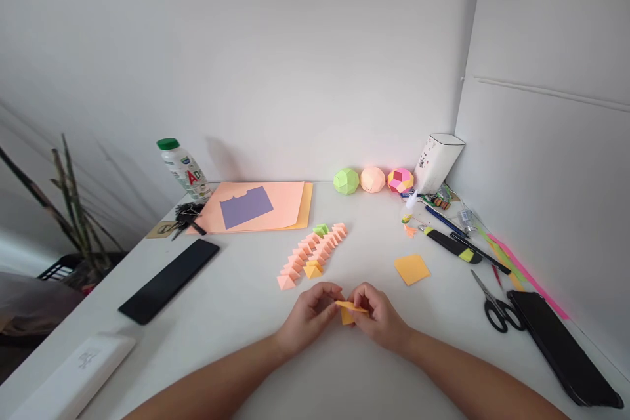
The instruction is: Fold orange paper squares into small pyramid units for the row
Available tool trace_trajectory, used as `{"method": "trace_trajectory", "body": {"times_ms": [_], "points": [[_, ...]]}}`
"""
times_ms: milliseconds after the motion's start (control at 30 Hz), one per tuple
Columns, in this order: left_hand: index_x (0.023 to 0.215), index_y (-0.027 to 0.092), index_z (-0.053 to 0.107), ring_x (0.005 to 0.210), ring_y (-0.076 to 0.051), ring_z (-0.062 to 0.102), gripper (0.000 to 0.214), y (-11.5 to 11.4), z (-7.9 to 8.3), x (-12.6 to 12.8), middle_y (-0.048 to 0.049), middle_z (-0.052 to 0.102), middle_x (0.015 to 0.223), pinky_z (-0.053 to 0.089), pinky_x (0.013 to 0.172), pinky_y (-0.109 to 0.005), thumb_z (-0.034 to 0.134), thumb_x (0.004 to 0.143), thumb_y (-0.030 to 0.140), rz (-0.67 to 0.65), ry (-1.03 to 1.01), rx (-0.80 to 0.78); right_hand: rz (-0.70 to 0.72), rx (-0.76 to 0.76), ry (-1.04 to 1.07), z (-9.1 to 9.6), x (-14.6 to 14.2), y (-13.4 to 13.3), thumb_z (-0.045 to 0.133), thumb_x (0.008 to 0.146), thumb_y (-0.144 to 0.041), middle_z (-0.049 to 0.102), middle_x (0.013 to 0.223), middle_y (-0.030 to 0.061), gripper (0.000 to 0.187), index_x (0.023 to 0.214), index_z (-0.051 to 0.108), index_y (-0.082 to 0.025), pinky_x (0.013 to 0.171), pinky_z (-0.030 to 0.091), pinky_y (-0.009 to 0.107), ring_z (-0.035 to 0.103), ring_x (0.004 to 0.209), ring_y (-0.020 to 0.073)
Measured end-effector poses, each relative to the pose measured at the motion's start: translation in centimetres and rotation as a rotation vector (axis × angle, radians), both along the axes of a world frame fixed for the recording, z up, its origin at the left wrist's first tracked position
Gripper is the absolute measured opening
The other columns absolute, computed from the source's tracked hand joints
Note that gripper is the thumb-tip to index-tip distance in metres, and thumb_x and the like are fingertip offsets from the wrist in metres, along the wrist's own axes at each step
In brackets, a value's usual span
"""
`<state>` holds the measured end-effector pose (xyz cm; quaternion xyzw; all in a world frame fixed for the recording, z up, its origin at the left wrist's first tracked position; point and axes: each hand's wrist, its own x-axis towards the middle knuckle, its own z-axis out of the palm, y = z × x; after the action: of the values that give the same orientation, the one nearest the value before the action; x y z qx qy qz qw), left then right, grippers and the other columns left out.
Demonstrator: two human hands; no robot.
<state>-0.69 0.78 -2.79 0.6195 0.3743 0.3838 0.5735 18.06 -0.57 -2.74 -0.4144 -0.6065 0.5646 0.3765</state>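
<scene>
My left hand (311, 315) and my right hand (381, 318) meet low over the white table (236, 315). Both pinch a small orange folded paper (348, 310) between their fingertips. Just beyond my hands lies a row of several folded pink paper pieces (312, 252), with a green one (321, 230) and an orange one (313, 270) among them. A flat orange paper square (412, 269) lies to the right of the row.
Pink and orange sheets (268, 203) with a purple cut piece (246, 207) lie at the back, beside a bottle (184, 170) and keys (187, 216). Three paper balls (373, 179) and a white box (437, 162) stand by the wall. Scissors (497, 305), pens, a dark phone (561, 348) sit right; a black slab (170, 280) left.
</scene>
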Motion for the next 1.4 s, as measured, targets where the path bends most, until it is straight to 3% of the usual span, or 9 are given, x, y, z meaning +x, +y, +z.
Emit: {"method": "trace_trajectory", "body": {"times_ms": [200, 400, 600, 733, 800, 1033, 1167, 1400], "points": [[0.094, 0.02, 0.052, 0.071, -0.014, 0.056, 0.02, -0.3, 0.2, 0.1, -0.0018, 0.057, 0.083, 0.05, 0.066, -0.03, 0.056, 0.081, 0.035, 0.036, -0.006, -0.025, 0.035, 0.054, -0.065, 0.4, 0.2, 0.1, 0.063, 0.076, -0.032, 0.046, 0.075, -0.0027, 0.02, 0.078, 0.047, -0.021, 0.052, 0.04, 0.021, 0.039, 0.055, 0.0083], [0.085, 0.021, 0.042, 0.06, -0.008, 0.044, 0.02, -0.3, 0.2, 0.2, 0.0043, 0.041, 0.072, 0.041, 0.055, -0.021, 0.058, 0.08, 0.032, 0.056, -0.069, -0.06, -0.009, 0.014, -0.052, 0.2, 0.3, 0.4, 0.065, 0.074, -0.029, 0.048, 0.074, -0.0024, 0.017, 0.086, 0.057, -0.02, 0.055, 0.042, 0.023, 0.044, 0.057, 0.0091], [0.087, 0.022, 0.04, 0.07, -0.011, 0.053, 0.017, -0.3, 0.2, 0.2, -0.0002, 0.05, 0.082, 0.047, 0.062, -0.026, 0.051, 0.085, 0.035, -0.026, -0.184, -0.093, -0.057, -0.147, -0.031, -0.3, 0.3, 0.3, 0.065, 0.075, -0.034, 0.06, 0.081, 0.0019, 0.035, 0.106, 0.057, -0.02, 0.062, 0.049, 0.029, 0.057, 0.068, 0.015], [0.089, 0.02, 0.049, 0.078, -0.015, 0.057, 0.009, -0.3, 0.4, 0.1, -0.0036, 0.056, 0.086, 0.049, 0.07, -0.03, 0.047, 0.088, 0.029, -0.079, -0.128, 0.055, -0.015, -0.073, -0.078, 0.2, 0.2, 0.4, 0.062, 0.079, -0.033, 0.056, 0.067, -0.001, 0.016, 0.083, 0.06, -0.017, 0.057, 0.046, 0.027, 0.056, 0.06, 0.0139], [0.091, 0.02, 0.055, 0.079, -0.016, 0.057, 0.01, -0.2, 0.2, 0.0, -0.0045, 0.057, 0.087, 0.049, 0.071, -0.031, 0.046, 0.088, 0.024, -0.077, -0.043, 0.157, -0.024, -0.049, -0.093, 0.3, 0.2, 0.4, 0.061, 0.079, -0.032, 0.051, 0.062, -0.0027, 0.017, 0.074, 0.056, -0.017, 0.054, 0.043, 0.025, 0.052, 0.057, 0.0126], [0.12, 0.027, 0.05, 0.083, -0.017, 0.055, 0.033, 0.0, -1.1, -0.2, -0.006, 0.053, 0.092, 0.049, 0.071, -0.032, 0.045, 0.089, 0.018, -0.065, 0.006, 0.363, -0.018, 0.013, -0.058, 0.4, 0.1, 0.6, 0.061, 0.079, -0.03, 0.048, 0.071, -0.0019, 0.018, 0.071, 0.053, -0.017, 0.053, 0.038, 0.023, 0.045, 0.059, 0.0105], [0.125, 0.03, 0.048, 0.086, -0.018, 0.053, 0.037, 0.1, -1.3, -0.2, -0.0056, 0.05, 0.092, 0.049, 0.072, -0.033, 0.045, 0.089, 0.019, -0.074, 0.0, 0.351, -0.011, -0.003, -0.009, 0.4, 0.2, 0.5, 0.061, 0.08, -0.03, 0.049, 0.072, -0.0015, 0.018, 0.071, 0.054, -0.017, 0.053, 0.039, 0.023, 0.046, 0.057, 0.0101], [0.118, 0.027, 0.056, 0.081, -0.017, 0.052, 0.031, 0.1, -1.3, -0.2, -0.0037, 0.048, 0.086, 0.048, 0.07, -0.032, 0.051, 0.087, 0.028, -0.062, -0.056, 0.178, -0.042, -0.041, 0.016, 0.1, 0.4, 0.7, 0.063, 0.078, -0.034, 0.051, 0.07, -0.0021, 0.024, 0.066, 0.052, -0.017, 0.052, 0.041, 0.024, 0.049, 0.053, 0.0095]]}}
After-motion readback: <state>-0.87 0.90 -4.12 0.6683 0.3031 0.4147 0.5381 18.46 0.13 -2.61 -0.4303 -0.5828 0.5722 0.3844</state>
